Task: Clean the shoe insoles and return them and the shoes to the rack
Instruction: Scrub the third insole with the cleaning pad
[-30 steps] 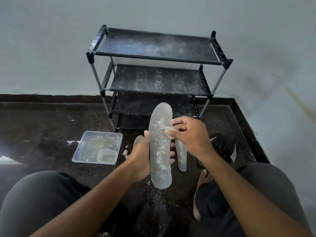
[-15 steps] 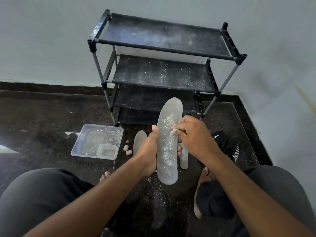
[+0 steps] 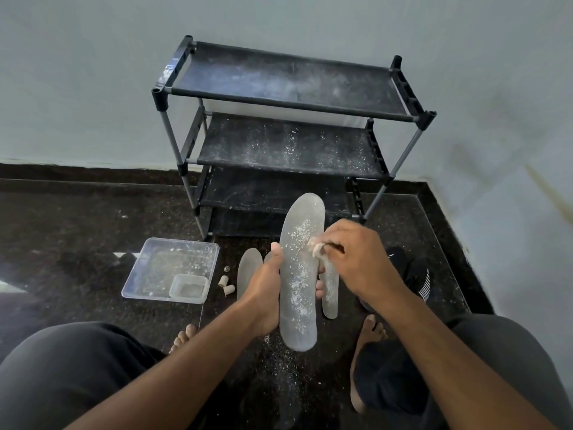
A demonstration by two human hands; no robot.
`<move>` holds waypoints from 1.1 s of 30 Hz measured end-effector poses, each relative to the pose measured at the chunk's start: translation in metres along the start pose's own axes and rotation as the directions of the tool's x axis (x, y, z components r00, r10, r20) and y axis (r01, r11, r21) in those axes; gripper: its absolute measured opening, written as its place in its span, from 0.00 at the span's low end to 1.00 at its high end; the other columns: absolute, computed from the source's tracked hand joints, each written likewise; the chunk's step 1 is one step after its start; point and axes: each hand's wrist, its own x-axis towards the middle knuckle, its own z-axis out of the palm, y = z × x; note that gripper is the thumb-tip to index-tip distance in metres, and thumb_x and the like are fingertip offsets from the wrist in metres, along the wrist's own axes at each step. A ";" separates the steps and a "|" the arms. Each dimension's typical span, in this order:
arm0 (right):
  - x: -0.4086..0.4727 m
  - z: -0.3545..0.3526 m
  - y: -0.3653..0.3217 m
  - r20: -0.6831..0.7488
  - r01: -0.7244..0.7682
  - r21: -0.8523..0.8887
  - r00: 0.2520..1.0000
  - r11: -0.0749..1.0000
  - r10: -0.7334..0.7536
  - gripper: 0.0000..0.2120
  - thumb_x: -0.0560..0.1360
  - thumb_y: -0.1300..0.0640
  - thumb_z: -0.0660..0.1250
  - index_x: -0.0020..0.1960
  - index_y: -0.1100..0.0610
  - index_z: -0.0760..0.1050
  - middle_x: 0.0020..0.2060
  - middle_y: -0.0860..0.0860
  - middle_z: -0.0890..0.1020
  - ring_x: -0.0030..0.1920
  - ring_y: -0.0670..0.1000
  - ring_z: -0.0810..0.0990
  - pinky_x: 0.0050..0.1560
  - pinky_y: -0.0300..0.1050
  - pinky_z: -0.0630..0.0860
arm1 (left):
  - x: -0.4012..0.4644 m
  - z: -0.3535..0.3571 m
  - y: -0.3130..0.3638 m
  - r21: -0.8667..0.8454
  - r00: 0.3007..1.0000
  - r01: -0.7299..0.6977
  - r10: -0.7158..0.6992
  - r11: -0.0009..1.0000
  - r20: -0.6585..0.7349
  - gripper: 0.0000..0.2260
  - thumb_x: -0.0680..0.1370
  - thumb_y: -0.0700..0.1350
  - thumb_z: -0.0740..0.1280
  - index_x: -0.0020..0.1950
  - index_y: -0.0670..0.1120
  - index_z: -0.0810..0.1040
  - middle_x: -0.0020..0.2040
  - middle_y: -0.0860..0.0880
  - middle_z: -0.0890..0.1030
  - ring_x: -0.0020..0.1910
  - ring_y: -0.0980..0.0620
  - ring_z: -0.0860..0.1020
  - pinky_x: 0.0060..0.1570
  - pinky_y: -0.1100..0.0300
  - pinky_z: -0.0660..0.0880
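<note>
A grey insole speckled with white powder stands upright in front of me, gripped around its lower middle by my left hand. My right hand pinches a small pale wad against the insole's right edge. Two more grey insoles lie on the dark floor, one to the left of my hand, one behind the held insole. A black shoe with white stripes sits on the floor behind my right forearm. The black three-tier rack stands against the wall, dusted with powder.
A clear plastic tray holding a small clear tub sits on the floor at the left. Small beige cylinders lie beside it. My knees and bare feet frame the floor near me. Powder is scattered on the floor below the insole.
My right hand with the wad has shifted slightly up along the insole's right edge. The camera view has tilted, so the rack sits a little differently in the frame.
</note>
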 end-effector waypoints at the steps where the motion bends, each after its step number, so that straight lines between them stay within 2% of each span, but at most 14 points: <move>1: 0.003 -0.004 0.002 -0.052 -0.005 -0.021 0.999 1.000 0.004 0.08 0.76 0.65 0.70 0.52 0.58 0.85 0.46 0.47 0.81 0.43 0.39 0.78 0.47 0.26 0.73 | 0.000 0.000 -0.001 0.003 1.000 0.014 -0.014 1.000 0.019 0.37 0.85 0.65 0.47 0.58 0.38 0.85 0.55 0.34 0.85 0.46 0.41 0.84 0.54 0.45 0.83; 2: 0.007 -0.005 0.006 -0.084 -0.017 -0.030 0.996 0.999 0.015 0.08 0.76 0.65 0.70 0.52 0.58 0.85 0.46 0.48 0.81 0.44 0.40 0.78 0.48 0.26 0.72 | 0.000 0.000 -0.002 0.012 0.999 0.027 -0.028 1.000 0.045 0.38 0.85 0.66 0.47 0.57 0.38 0.86 0.56 0.34 0.84 0.46 0.42 0.83 0.55 0.46 0.83; 5: 0.011 0.002 0.012 -0.064 -0.056 -0.032 0.997 0.998 0.054 0.09 0.78 0.65 0.68 0.54 0.57 0.85 0.48 0.49 0.81 0.46 0.45 0.79 0.49 0.35 0.76 | -0.001 0.000 -0.003 0.037 0.994 0.048 -0.051 0.998 0.097 0.40 0.84 0.67 0.47 0.59 0.37 0.85 0.55 0.33 0.84 0.46 0.42 0.83 0.55 0.47 0.83; 7: 0.010 0.008 0.014 -0.052 -0.050 -0.037 0.998 0.998 0.048 0.10 0.79 0.65 0.67 0.54 0.57 0.85 0.48 0.49 0.80 0.46 0.45 0.79 0.46 0.32 0.75 | -0.002 0.001 -0.002 0.055 0.995 0.039 -0.043 0.998 0.089 0.40 0.84 0.67 0.46 0.61 0.36 0.84 0.52 0.34 0.84 0.45 0.43 0.84 0.50 0.50 0.84; 9: 0.008 0.009 0.013 -0.048 -0.048 -0.032 0.998 0.998 0.046 0.09 0.78 0.61 0.68 0.55 0.57 0.85 0.47 0.48 0.79 0.42 0.44 0.79 0.42 0.30 0.75 | -0.002 0.001 -0.002 0.067 0.997 0.026 -0.031 0.997 0.072 0.38 0.85 0.66 0.46 0.57 0.39 0.86 0.49 0.35 0.85 0.44 0.43 0.84 0.48 0.50 0.84; 11: 0.007 0.012 0.012 -0.052 -0.054 -0.029 0.997 0.998 0.052 0.08 0.78 0.56 0.69 0.49 0.57 0.86 0.45 0.46 0.78 0.40 0.44 0.78 0.41 0.34 0.76 | -0.003 0.002 -0.001 0.080 0.999 0.017 -0.021 0.997 0.046 0.36 0.85 0.65 0.47 0.54 0.42 0.87 0.48 0.35 0.86 0.44 0.42 0.84 0.49 0.49 0.84; 13: 0.008 0.015 0.013 -0.074 -0.060 -0.034 0.996 0.998 0.058 0.11 0.78 0.53 0.69 0.41 0.57 0.85 0.43 0.45 0.77 0.39 0.44 0.78 0.42 0.36 0.77 | -0.003 0.003 0.001 0.080 0.999 0.018 -0.020 0.997 0.025 0.35 0.86 0.64 0.47 0.59 0.41 0.85 0.49 0.36 0.86 0.45 0.42 0.84 0.49 0.49 0.84; 16: 0.012 0.018 0.013 -0.134 -0.078 -0.020 0.988 0.997 0.074 0.04 0.77 0.57 0.71 0.47 0.55 0.85 0.44 0.44 0.78 0.42 0.41 0.78 0.45 0.29 0.72 | -0.001 0.002 0.001 0.049 0.999 0.025 -0.028 0.998 0.044 0.37 0.85 0.65 0.47 0.59 0.39 0.86 0.53 0.36 0.85 0.46 0.42 0.83 0.56 0.45 0.81; 19: 0.012 0.018 0.015 -0.165 -0.107 -0.021 0.981 0.994 0.102 0.09 0.77 0.58 0.71 0.57 0.55 0.83 0.48 0.45 0.78 0.47 0.41 0.77 0.48 0.27 0.72 | 0.001 0.002 0.001 0.029 0.998 0.029 -0.030 0.999 0.051 0.37 0.85 0.66 0.47 0.56 0.40 0.87 0.53 0.35 0.84 0.47 0.42 0.82 0.58 0.45 0.80; 22: 0.009 0.022 0.013 -0.073 -0.084 -0.067 0.994 0.994 0.079 0.07 0.79 0.58 0.67 0.54 0.56 0.84 0.46 0.46 0.76 0.44 0.43 0.78 0.48 0.41 0.79 | 0.001 0.005 0.002 0.048 0.999 0.027 -0.028 0.998 0.023 0.35 0.85 0.65 0.49 0.59 0.40 0.86 0.50 0.35 0.85 0.46 0.42 0.84 0.55 0.46 0.82; 24: 0.008 0.020 0.012 -0.040 -0.044 -0.052 0.998 0.998 0.042 0.08 0.80 0.60 0.66 0.52 0.56 0.84 0.46 0.46 0.77 0.45 0.42 0.78 0.49 0.41 0.78 | 0.002 0.008 0.003 0.056 1.000 0.030 -0.030 0.998 -0.003 0.33 0.86 0.64 0.49 0.62 0.40 0.83 0.50 0.35 0.86 0.44 0.43 0.85 0.51 0.47 0.84; 27: 0.015 0.001 0.016 -0.195 -0.047 -0.009 0.980 0.999 0.044 0.07 0.78 0.62 0.69 0.54 0.55 0.84 0.46 0.47 0.80 0.45 0.40 0.78 0.49 0.32 0.76 | 0.003 0.010 0.004 0.047 0.997 0.068 -0.069 0.997 0.027 0.37 0.85 0.65 0.49 0.60 0.36 0.85 0.48 0.34 0.84 0.41 0.43 0.83 0.44 0.51 0.85; 30: 0.028 -0.019 0.032 -0.380 -0.127 -0.008 0.918 0.992 0.114 0.09 0.75 0.62 0.73 0.56 0.57 0.83 0.48 0.49 0.82 0.44 0.40 0.77 0.50 0.27 0.73 | 0.001 0.013 0.002 0.094 0.988 0.094 -0.104 0.991 0.117 0.38 0.84 0.67 0.49 0.60 0.39 0.86 0.48 0.35 0.83 0.42 0.43 0.82 0.44 0.52 0.83; 33: 0.033 -0.022 0.043 -0.386 -0.170 -0.037 0.911 0.985 0.143 0.07 0.74 0.61 0.74 0.52 0.57 0.84 0.45 0.48 0.82 0.42 0.39 0.76 0.49 0.29 0.74 | 0.000 0.017 -0.002 0.125 0.980 0.097 -0.117 0.987 0.161 0.36 0.84 0.66 0.48 0.57 0.40 0.87 0.46 0.36 0.82 0.41 0.44 0.81 0.44 0.53 0.82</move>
